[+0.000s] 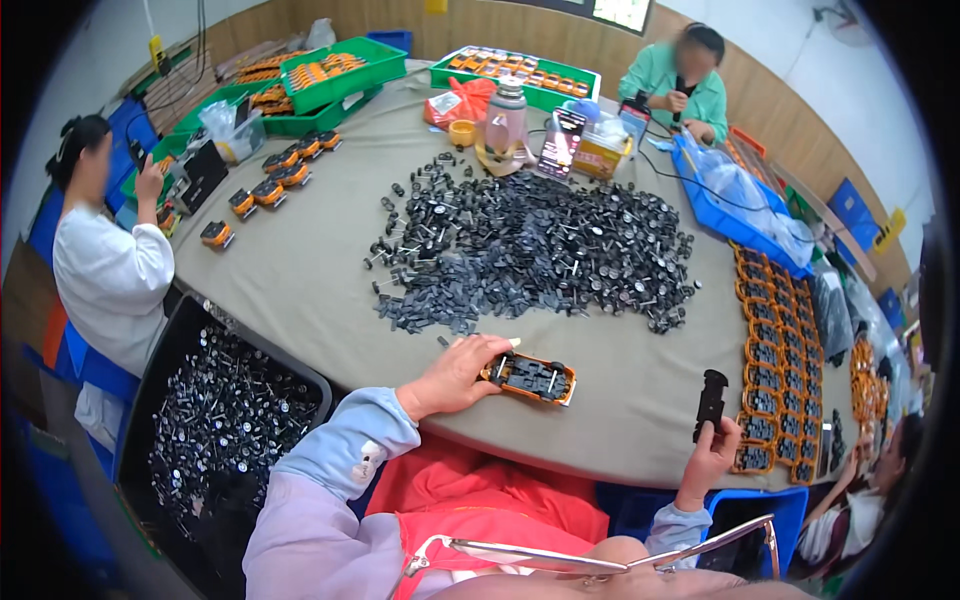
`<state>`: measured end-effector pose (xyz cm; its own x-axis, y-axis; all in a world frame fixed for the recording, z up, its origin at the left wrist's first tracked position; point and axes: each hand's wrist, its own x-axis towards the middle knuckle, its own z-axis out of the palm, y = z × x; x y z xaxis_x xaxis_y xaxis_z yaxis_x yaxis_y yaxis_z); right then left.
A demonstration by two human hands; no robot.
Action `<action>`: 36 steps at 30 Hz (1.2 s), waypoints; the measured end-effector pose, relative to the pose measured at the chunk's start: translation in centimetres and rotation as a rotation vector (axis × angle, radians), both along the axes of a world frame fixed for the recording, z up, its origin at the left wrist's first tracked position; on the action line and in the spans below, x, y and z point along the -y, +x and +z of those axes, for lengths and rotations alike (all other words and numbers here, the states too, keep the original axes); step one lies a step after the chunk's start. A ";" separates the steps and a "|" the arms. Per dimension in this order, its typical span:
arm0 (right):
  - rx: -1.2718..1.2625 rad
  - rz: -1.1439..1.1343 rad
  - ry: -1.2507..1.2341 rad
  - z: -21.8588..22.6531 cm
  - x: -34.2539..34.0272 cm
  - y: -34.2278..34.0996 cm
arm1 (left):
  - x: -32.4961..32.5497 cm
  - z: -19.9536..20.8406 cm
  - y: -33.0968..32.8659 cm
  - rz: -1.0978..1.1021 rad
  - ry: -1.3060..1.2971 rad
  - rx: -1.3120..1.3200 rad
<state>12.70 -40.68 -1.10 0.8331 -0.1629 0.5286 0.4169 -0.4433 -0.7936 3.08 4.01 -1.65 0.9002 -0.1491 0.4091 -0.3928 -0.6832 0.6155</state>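
Observation:
An orange toy car (538, 377) lies upside down near the table's front edge, its black inside and metal axles showing. My left hand (458, 376) grips its left end, fingers closed over that side. Off to the right, my right hand (708, 460) pinches a long black plastic base plate (711, 402) and holds it upright above the table. Beyond the car spreads a large heap of small black parts and wheel axles (560, 250).
Rows of upturned orange toy cars (765, 370) stand at the right. A black bin (325, 385) of wheel axles is at my left. A bottle (506, 120) and a phone (561, 143) stand behind the heap. Co-workers sit at left (105, 250), far right (690, 85) and lower right (865, 490).

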 end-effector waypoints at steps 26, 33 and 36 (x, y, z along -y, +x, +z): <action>0.082 0.135 -0.624 0.3 -4.3 0.9 | 0.3 -0.1 0.2 -0.003 -0.028 -0.026; 0.038 0.192 -0.545 -0.4 -3.2 1.0 | 0.1 0.2 0.1 0.000 -0.021 -0.076; 0.056 0.291 -0.577 0.4 -3.6 0.1 | 0.3 0.2 -0.2 0.007 -0.022 -0.089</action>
